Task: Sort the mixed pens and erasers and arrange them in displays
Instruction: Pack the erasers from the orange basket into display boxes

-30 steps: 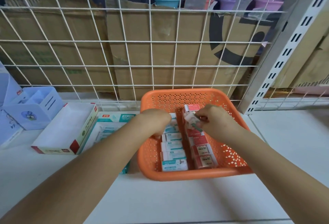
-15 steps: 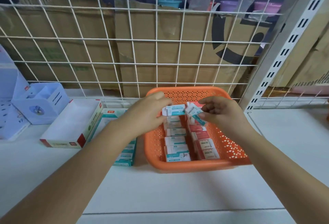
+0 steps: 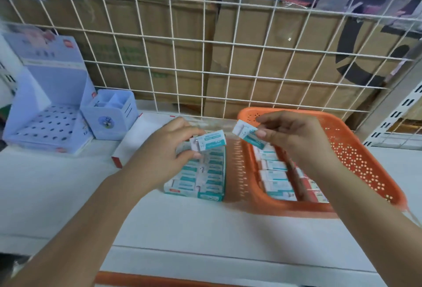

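The left hand (image 3: 164, 156) has carried its pinched teal-and-white boxed eraser (image 3: 209, 141) from the orange perforated plastic basket (image 3: 356, 149) to directly above the teal cardboard display tray (image 3: 194, 194), long axis left-to-right. The right hand (image 3: 296, 136) pinches a second eraser (image 3: 247, 135) over the basket's left rim.

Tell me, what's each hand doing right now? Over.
Left hand pinches a teal eraser over the display box. Right hand pinches a second eraser above the basket. Nothing in the way.
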